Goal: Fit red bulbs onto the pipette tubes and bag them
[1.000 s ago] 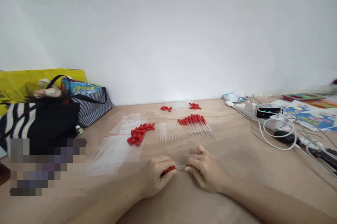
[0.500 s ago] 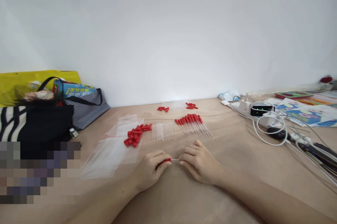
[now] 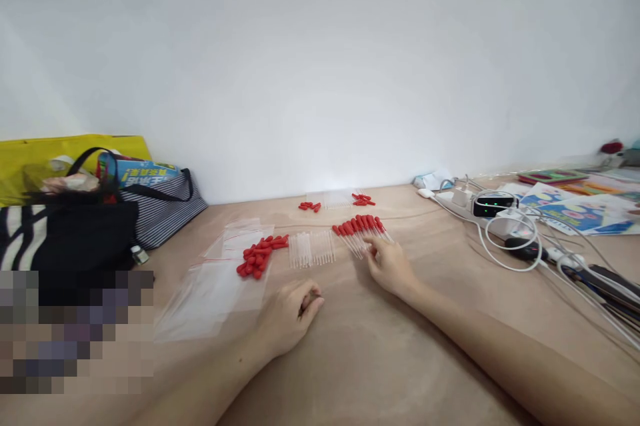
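Note:
My left hand (image 3: 290, 316) rests on the table with its fingers loosely curled. A small gap separates thumb and forefinger, and nothing shows between them. Farther right, my right hand (image 3: 391, 267) has its fingers closed at the glass tubes of a row of droppers (image 3: 360, 226), red rubber bulbs pointing away from me. It pinches a dropper there, partly hidden by the fingers. To the left of that row lie several bare glass tubes (image 3: 311, 250) side by side. Beside these is a heap of loose red rubber bulbs (image 3: 257, 258), lying partly on clear plastic bags (image 3: 200, 303).
At the back are more tubes (image 3: 336, 199) between two small groups of red bulbs (image 3: 310, 206). Bags, including a striped one (image 3: 167, 213), stand on the left. A power strip with white cables (image 3: 515, 239) and printed papers (image 3: 575, 206) occupy the right. A wall rises behind.
Both hands held one bulb-tipped tube between them before. Now the left hand has let go, and the right hand has moved forward to the row of droppers.

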{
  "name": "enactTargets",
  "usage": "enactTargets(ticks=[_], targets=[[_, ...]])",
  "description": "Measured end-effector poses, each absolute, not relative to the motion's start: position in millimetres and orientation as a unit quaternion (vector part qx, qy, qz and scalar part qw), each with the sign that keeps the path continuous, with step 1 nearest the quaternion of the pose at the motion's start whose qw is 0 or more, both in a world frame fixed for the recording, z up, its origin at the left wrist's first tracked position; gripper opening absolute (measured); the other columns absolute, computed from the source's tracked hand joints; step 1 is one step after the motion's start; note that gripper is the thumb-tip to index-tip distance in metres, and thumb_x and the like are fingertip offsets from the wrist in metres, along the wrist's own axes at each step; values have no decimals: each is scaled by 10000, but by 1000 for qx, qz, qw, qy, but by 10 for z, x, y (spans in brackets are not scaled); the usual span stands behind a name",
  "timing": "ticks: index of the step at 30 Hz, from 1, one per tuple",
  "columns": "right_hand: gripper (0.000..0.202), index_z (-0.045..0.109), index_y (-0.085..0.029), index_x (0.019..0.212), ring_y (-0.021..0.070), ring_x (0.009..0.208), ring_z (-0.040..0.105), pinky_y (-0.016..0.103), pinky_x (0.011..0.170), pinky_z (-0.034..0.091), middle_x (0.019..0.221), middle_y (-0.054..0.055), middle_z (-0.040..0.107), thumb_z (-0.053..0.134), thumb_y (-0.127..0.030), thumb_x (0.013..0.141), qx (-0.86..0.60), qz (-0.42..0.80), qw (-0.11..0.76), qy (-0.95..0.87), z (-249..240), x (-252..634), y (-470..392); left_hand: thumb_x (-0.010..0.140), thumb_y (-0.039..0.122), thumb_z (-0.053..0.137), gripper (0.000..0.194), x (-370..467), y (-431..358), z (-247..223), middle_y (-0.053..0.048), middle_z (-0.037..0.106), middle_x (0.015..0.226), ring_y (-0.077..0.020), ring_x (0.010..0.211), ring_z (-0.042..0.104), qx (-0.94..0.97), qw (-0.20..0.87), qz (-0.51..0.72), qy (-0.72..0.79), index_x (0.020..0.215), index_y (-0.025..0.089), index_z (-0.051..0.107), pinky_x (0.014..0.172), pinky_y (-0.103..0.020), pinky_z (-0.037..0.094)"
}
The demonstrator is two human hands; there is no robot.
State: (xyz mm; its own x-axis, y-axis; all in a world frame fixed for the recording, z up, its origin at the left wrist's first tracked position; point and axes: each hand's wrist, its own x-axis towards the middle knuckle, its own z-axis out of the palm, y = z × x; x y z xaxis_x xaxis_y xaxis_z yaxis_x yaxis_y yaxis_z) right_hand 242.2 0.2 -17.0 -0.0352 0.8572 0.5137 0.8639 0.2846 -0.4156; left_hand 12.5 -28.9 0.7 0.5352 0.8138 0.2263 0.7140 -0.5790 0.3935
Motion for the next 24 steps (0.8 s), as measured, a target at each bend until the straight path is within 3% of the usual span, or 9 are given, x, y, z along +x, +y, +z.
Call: enactTargets(ticks=[11, 24], targets=[[162, 561, -194, 856, 170, 756, 565, 297, 720, 254, 765, 35, 651, 428, -190, 762, -683, -38, 261, -681, -89, 2093, 381, 769, 220, 456, 85, 105, -288, 14, 42, 456, 557, -128, 559, 466, 867, 148, 201, 432, 772, 181, 532, 533, -220, 334], [210, 610, -225, 829, 154, 702, 575, 309, 728, 230, 704, 4, 661, 417, -297, 790, -671, -2, 297, -680, -108, 2110, 317, 768, 226, 455, 96, 106, -304, 39, 40, 455, 558, -125, 537, 456, 867, 156, 210, 424, 777, 177, 538, 523, -219, 337]])
